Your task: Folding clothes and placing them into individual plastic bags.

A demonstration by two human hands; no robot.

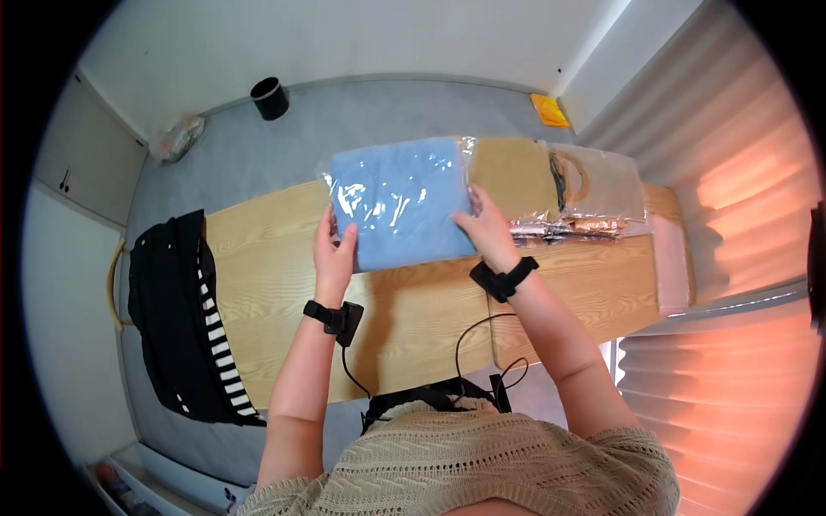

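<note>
A folded light blue garment in a clear plastic bag (403,200) is held up above the wooden table (284,309). My left hand (335,248) grips its left edge, thumb on the front. On the right edge, my right hand (485,227) holds the bag with the thumb on top. Just beyond my right hand lie a bagged mustard-tan folded garment (513,177) and a bagged pale beige one (600,184). More bagged items (568,231) show beneath them. Both wrists wear black strapped devices with cables.
Black clothing with a black-and-white striped edge (174,322) hangs over the table's left end. A pink-white flat pack (671,264) lies at the right end. A black cable (459,348) crosses the near edge. Beyond are a black bin (270,100), a plastic bag (179,138) and a yellow packet (550,111).
</note>
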